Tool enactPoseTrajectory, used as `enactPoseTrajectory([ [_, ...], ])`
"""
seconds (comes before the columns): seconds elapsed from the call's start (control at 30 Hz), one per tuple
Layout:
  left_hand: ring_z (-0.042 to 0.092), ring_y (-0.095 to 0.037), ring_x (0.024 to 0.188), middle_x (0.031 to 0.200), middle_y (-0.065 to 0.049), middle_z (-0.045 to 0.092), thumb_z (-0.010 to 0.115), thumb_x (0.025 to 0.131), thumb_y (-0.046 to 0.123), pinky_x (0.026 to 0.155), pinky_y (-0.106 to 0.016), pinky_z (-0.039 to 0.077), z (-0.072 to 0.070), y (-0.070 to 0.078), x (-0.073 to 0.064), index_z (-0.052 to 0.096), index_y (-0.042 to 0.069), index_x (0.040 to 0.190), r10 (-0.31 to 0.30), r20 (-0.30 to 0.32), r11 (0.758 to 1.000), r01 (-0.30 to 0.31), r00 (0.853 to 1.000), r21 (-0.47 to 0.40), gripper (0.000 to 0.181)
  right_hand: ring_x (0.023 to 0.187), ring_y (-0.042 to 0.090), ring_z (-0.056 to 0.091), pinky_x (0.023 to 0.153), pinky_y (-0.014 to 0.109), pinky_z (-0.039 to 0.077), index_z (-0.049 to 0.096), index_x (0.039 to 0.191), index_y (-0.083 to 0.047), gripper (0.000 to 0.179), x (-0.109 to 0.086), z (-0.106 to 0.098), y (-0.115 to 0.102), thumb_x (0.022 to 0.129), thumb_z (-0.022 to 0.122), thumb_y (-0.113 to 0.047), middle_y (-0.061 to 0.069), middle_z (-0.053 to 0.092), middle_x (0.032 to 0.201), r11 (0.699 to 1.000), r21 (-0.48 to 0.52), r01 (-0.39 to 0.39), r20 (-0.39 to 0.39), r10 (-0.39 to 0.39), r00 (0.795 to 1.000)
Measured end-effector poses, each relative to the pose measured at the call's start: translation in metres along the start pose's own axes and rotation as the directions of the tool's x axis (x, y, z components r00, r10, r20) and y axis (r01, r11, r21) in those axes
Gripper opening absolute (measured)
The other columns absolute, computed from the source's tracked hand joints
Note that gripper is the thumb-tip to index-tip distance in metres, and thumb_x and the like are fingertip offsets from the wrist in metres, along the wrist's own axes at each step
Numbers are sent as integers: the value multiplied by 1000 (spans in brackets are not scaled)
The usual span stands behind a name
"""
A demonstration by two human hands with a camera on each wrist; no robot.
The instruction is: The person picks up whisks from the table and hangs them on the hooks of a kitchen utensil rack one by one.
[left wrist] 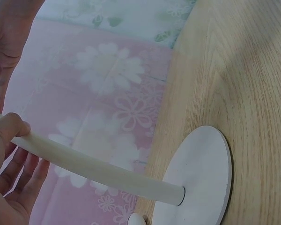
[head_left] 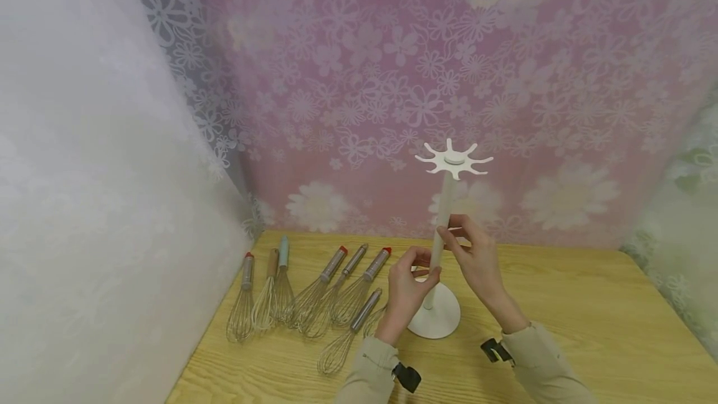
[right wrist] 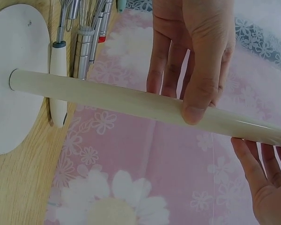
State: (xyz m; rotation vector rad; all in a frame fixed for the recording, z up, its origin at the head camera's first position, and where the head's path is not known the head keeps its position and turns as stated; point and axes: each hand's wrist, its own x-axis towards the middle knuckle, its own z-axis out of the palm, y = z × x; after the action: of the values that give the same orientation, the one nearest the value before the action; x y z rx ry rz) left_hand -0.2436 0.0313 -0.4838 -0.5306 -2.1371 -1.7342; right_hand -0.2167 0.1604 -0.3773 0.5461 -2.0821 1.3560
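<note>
A white utensil stand (head_left: 434, 327) rises from a round base, with a ring of curved hooks (head_left: 454, 159) at its top. Low on its pole, my left hand (head_left: 406, 285) pinches it between thumb and fingers. Higher up, my right hand (head_left: 478, 260) grips the same pole from the right side. The left wrist view shows the left thumb over the pole (left wrist: 98, 171), which meets the base (left wrist: 201, 173). In the right wrist view the left fingers lie behind the pole (right wrist: 107, 99), and the right fingertips touch it near the right edge. No whisk hangs on the hooks.
Several wire whisks lie on the wooden table (head_left: 583, 304) left of the stand, one (head_left: 350, 332) closest to the left forearm. A white-handled whisk (right wrist: 59, 61) lies behind the base in the right wrist view. A flowered pink cloth (head_left: 359, 80) hangs behind the table.
</note>
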Motion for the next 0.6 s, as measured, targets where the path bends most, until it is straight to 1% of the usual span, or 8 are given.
enactPoseTrajectory([
  [0.03, 70, -10, 92, 100, -2, 71, 77, 90, 8, 80, -39, 63, 0, 0, 0, 67, 16, 109, -4, 2, 1000, 4, 1000, -2, 23, 89, 7, 67, 70, 9, 56, 64, 108, 10, 14, 0, 0, 1, 94, 63, 10, 22, 67, 98, 1000, 4, 1, 0, -1, 1000],
  [0.13, 69, -10, 93, 101, -2, 71, 77, 90, 8, 81, -39, 63, 0, 1, 0, 68, 16, 109, -13, 8, 1000, 13, 1000, -7, 23, 90, 4, 66, 70, 10, 56, 65, 110, 8, 15, 0, 1, 13, 95, 64, 9, 20, 67, 100, 1000, -3, -11, 3, 11, 1000],
  [0.27, 70, -10, 93, 101, -2, 71, 77, 90, 8, 81, -38, 63, 0, 0, 1, 68, 15, 109, -17, 6, 1000, 17, 1000, -1, 23, 92, 4, 65, 70, 12, 57, 64, 119, 1, 22, 1, -1, 31, 96, 65, 3, 15, 68, 108, 1000, -20, -24, 40, 25, 999],
  [0.4, 70, -11, 93, 102, -3, 71, 78, 89, 7, 80, -36, 63, 0, 0, 1, 67, 14, 109, -21, -1, 1000, 21, 1000, 0, 23, 94, 1, 63, 73, 12, 57, 59, 131, -2, 34, 7, -10, 31, 98, 65, 0, 16, 66, 115, 999, 9, -33, 65, 32, 997],
  [0.5, 70, -11, 93, 102, -4, 71, 78, 89, 7, 80, -35, 63, 0, 1, 1, 68, 14, 109, -29, -3, 1000, 29, 1000, -9, 23, 95, -2, 63, 78, 10, 55, 56, 135, -1, 37, 12, -20, 25, 99, 60, 2, 15, 66, 114, 998, 58, -23, 26, 21, 999],
  [0.6, 70, -11, 93, 102, -4, 71, 78, 89, 7, 80, -34, 63, 0, 2, 0, 68, 14, 109, -32, -5, 999, 32, 999, -15, 24, 99, -1, 63, 84, 9, 52, 56, 137, 1, 36, 18, -31, 18, 101, 55, 2, 4, 66, 114, 998, 64, 20, -32, -18, 999],
])
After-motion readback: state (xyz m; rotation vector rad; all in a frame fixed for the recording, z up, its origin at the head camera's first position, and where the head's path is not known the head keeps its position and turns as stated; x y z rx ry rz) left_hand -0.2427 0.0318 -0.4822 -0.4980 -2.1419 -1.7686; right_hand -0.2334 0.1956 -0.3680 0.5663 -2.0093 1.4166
